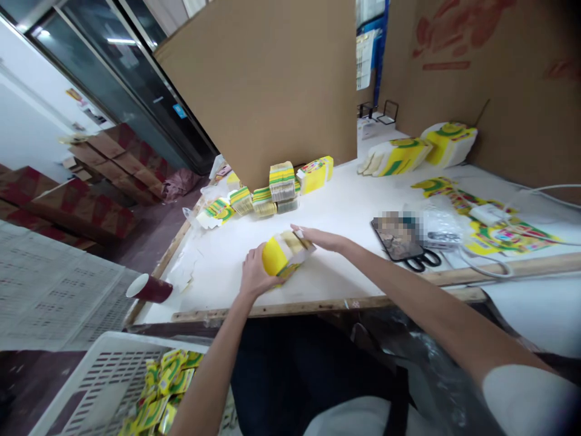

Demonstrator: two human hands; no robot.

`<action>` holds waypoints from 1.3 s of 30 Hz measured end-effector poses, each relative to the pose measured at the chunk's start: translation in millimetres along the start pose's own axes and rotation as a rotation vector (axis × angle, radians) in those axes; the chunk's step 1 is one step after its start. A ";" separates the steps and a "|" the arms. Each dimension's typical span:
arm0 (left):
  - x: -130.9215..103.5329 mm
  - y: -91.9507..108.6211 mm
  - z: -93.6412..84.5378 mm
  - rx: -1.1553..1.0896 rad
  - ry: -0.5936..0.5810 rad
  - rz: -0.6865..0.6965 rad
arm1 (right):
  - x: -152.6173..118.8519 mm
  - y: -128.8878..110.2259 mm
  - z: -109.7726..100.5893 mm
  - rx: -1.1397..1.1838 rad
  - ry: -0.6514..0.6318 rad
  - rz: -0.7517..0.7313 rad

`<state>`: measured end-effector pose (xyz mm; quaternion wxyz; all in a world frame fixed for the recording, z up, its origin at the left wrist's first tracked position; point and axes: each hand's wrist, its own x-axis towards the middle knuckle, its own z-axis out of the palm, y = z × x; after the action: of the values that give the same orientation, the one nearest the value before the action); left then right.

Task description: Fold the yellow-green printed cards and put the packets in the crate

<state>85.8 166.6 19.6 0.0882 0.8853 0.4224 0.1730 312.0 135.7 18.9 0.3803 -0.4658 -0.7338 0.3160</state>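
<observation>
In the middle of the white table, a stack of flat yellow-and-white printed cartons (287, 251) is tilted between my hands. My left hand (258, 274) wraps round its near left end, fingers along the far side and thumb toward the front. Against the right end lies my right hand (320, 237), its fingers stretched out toward the back and partly hidden by the stack. Behind them are several bundles of similar cartons (282, 181), green-and-yellow edges showing, with a yellow bundle (315, 174) beside them.
A tall cardboard sheet (272, 91) stands behind the table. More yellow bundles (399, 156) are at the back right. A phone (396, 235), black-handled scissors (423, 260) and white cables lie right. A maroon cup (152, 288) lies at the left edge. Below, a white crate (102, 387) holds yellow packets.
</observation>
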 end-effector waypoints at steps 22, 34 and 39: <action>2.4 -2.3 -10.4 0.184 -0.279 -0.025 | -2.7 -11.2 46.4 -0.541 -0.163 0.222; -30.3 -22.9 22.8 -1.069 0.248 -0.529 | -7.9 -4.7 54.2 -0.473 -0.099 0.189; -19.8 -11.4 26.3 -1.287 0.332 -0.670 | -2.0 -4.7 56.9 -0.493 -0.086 0.214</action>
<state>76.1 158.1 -12.8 0.5723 0.4446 0.4929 0.4815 261.9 125.9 -6.8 0.1883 -0.6056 -0.7505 0.1858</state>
